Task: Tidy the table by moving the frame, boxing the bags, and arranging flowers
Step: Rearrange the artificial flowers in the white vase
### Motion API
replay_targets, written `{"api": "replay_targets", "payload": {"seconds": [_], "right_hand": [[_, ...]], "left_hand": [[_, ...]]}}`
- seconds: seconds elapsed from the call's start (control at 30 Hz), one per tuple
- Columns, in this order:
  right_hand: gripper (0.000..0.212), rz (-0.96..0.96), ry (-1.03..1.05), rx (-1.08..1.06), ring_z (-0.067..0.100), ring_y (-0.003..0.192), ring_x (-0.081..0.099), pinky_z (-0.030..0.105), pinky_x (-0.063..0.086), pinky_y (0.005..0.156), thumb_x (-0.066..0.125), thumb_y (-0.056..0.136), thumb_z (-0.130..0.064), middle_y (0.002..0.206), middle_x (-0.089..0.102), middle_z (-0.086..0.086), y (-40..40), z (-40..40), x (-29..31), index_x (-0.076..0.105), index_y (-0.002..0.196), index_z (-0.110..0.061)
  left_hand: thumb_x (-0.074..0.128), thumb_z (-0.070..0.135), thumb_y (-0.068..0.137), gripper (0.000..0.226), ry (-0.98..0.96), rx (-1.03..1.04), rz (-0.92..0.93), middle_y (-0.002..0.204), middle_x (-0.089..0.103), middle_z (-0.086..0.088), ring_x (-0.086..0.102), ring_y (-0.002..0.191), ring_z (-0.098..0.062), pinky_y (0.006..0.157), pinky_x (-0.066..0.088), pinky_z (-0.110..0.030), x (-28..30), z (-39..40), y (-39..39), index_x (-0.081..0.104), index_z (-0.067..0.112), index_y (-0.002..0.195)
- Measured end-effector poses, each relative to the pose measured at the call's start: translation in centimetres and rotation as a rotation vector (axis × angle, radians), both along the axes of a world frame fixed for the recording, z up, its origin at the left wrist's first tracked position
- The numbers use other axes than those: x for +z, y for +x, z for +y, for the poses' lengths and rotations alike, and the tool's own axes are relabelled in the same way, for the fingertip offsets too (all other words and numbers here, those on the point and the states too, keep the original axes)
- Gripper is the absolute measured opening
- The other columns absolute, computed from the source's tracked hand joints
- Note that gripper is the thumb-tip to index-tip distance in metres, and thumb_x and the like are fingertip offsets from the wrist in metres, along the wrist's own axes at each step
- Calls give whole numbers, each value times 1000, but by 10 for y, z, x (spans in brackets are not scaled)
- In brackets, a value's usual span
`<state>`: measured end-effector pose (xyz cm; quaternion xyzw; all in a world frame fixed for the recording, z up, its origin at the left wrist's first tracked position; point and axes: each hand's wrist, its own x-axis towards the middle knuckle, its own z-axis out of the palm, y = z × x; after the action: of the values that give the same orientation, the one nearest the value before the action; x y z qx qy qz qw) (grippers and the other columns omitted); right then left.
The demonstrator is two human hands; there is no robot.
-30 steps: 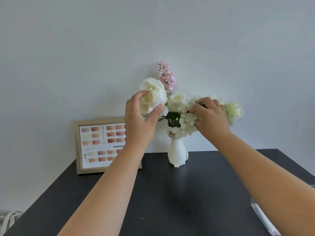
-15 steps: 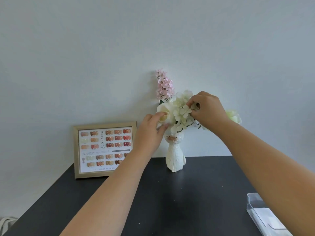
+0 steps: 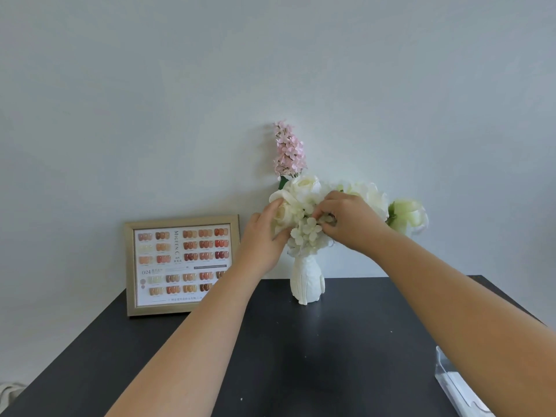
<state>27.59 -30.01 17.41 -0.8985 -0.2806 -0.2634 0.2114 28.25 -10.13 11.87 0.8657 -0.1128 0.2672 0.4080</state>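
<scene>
A white ribbed vase (image 3: 307,281) stands at the back of the black table (image 3: 301,356) against the wall. It holds white roses (image 3: 304,185), a pale hydrangea cluster (image 3: 305,236), a pink flower spike (image 3: 288,150) and a greenish-white bloom (image 3: 407,216) at the right. My left hand (image 3: 263,240) cups a white rose on the bouquet's left side. My right hand (image 3: 349,221) pinches the hydrangea cluster from the right. A gold picture frame (image 3: 180,264) with a nail-colour chart leans on the wall left of the vase.
A clear plastic box (image 3: 457,383) sits at the table's right front edge, partly hidden by my right forearm. A pale bag or strap (image 3: 7,392) lies on the floor at the far left. The grey wall rises right behind the vase and frame.
The big white rose in my left hand has come down into the bunch. My right hand has pressed the hydrangea cluster lower, toward the vase mouth. The view has tilted, showing more of the plastic box.
</scene>
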Motion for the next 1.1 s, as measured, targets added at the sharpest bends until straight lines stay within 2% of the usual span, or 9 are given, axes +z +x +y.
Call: {"api": "replay_targets", "payload": {"seconds": [0.07,0.17,0.23,0.33,0.43,0.57,0.73,0.87,1.1], "right_hand": [[22,14,-33,-6,18,85,57,29,47,74,64,79,-9,93,56,-6,-1,-2,-5,73,97,-19],[29,-5,-20,42,10,91,54,24,46,78,68,77,-28,100,59,-10,-6,-15,-3,69,106,-28],[31,-67,124,64,7,95,52,18,40,82,62,78,-42,102,60,-13,-10,-27,0,67,107,-32],[27,-101,478,-55,7,104,48,21,38,84,55,83,-31,109,56,-15,-5,-49,-2,63,108,-37],[49,129,589,-161,19,118,45,38,45,92,59,83,-22,127,45,-5,5,-64,-11,49,127,-40],[71,311,548,-117,19,114,48,35,48,85,76,73,-33,133,37,-2,7,-62,-21,37,129,-52],[62,278,521,-97,11,93,55,23,49,66,81,70,-40,123,43,-7,12,-55,-21,46,121,-49],[19,266,664,-176,5,51,54,19,40,41,69,79,-34,100,60,-4,18,-44,-9,64,95,-43],[17,247,647,-108,10,54,57,24,49,43,71,80,-31,96,63,-8,18,-28,23,69,94,-39]], "left_hand": [[64,42,91,66,-65,-64,58,130,45,2,49,116,-15,97,47,-42,4,3,-3,29,47,147],[61,49,91,70,23,-71,67,139,43,-1,45,124,-15,101,39,-36,10,12,-9,21,50,149],[56,51,93,69,92,-8,26,144,39,-1,43,130,-18,104,36,-35,16,16,-15,18,47,151],[41,55,93,65,271,74,-213,156,33,0,31,142,-21,114,28,-44,32,4,-26,23,36,153],[34,70,88,76,575,73,-257,161,26,5,16,149,-25,116,18,-57,42,-30,-30,19,35,153],[54,75,76,83,756,83,-60,158,21,11,2,149,-27,111,10,-71,35,-48,-23,22,48,148],[73,49,78,50,514,-63,-94,128,40,9,35,123,-18,95,45,-45,23,-35,-22,57,39,125],[71,31,85,26,501,-106,-157,118,45,9,40,113,-14,87,40,-29,18,-26,-24,68,30,111],[70,17,82,22,481,-99,-200,114,51,7,44,109,-17,88,39,-29,8,-21,-26,74,24,103]]}}
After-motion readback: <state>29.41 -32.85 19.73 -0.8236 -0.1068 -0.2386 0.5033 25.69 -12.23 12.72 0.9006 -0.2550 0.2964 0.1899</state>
